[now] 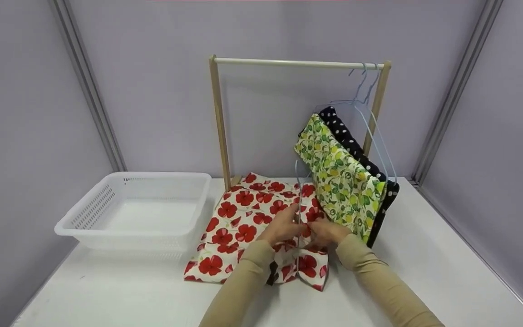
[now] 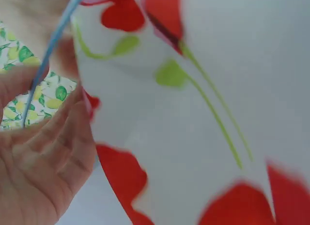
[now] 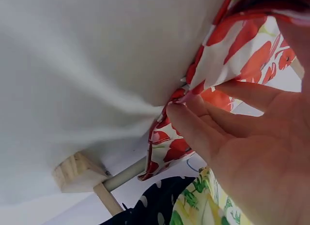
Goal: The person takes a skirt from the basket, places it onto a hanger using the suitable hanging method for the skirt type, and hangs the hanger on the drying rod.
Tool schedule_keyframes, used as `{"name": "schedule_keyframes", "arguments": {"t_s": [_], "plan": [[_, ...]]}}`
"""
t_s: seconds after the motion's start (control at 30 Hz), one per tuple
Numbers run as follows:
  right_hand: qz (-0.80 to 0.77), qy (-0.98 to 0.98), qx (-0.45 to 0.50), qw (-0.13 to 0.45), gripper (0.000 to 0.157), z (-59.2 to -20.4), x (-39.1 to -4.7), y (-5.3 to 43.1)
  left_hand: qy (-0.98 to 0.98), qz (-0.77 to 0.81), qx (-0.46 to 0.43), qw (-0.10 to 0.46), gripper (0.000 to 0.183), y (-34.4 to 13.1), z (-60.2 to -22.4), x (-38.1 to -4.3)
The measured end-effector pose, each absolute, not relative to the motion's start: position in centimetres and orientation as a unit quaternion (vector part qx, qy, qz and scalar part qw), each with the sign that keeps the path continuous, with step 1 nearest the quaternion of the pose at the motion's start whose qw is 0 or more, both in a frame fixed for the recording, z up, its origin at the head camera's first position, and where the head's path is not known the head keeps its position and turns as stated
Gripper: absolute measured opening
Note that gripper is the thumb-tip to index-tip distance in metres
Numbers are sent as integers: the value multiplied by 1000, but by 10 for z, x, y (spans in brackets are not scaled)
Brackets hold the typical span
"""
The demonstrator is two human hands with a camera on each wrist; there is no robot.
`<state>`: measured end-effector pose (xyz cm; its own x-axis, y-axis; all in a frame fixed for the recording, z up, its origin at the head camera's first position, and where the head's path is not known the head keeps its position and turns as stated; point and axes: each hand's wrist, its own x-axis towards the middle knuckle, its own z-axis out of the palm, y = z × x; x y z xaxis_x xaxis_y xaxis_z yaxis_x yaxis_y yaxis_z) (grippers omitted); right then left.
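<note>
A white cloth with red flowers (image 1: 245, 232) lies spread on the table, its right part folded up around a light blue wire hanger (image 1: 298, 181). My left hand (image 1: 283, 227) is at the hanger; in the left wrist view the thumb crosses the blue wire (image 2: 48, 55) and the fingers reach behind the cloth edge. My right hand (image 1: 328, 232) pinches the edge of the flowered cloth (image 3: 247, 55) between thumb and fingertips, right of the hanger. Part of the hanger is hidden by the cloth.
A wooden rack (image 1: 218, 122) with a white rail (image 1: 288, 62) stands at the back. On its right end hang a lemon-print cloth (image 1: 338, 168) and a black polka-dot cloth (image 1: 341, 131) on blue hangers. A white plastic basket (image 1: 120, 234) sits at left.
</note>
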<state>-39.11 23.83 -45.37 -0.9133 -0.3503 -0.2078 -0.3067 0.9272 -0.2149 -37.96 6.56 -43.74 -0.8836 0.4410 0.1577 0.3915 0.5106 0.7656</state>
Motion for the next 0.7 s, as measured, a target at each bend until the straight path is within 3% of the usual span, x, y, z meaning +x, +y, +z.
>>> {"name": "schedule_keyframes", "arguments": {"t_s": [0.13,0.33,0.7], "plan": [[-79,977,-148,130,63,-455,-390,235,847,491,205,-13,60,68,-434,-381],[-72,980,-132,129,94,-451,-387,232,801,577,158,-25,75,75,-428,-389],[-76,978,-103,163,107,-446,-387,231,780,610,139,13,65,77,-420,-399]]}}
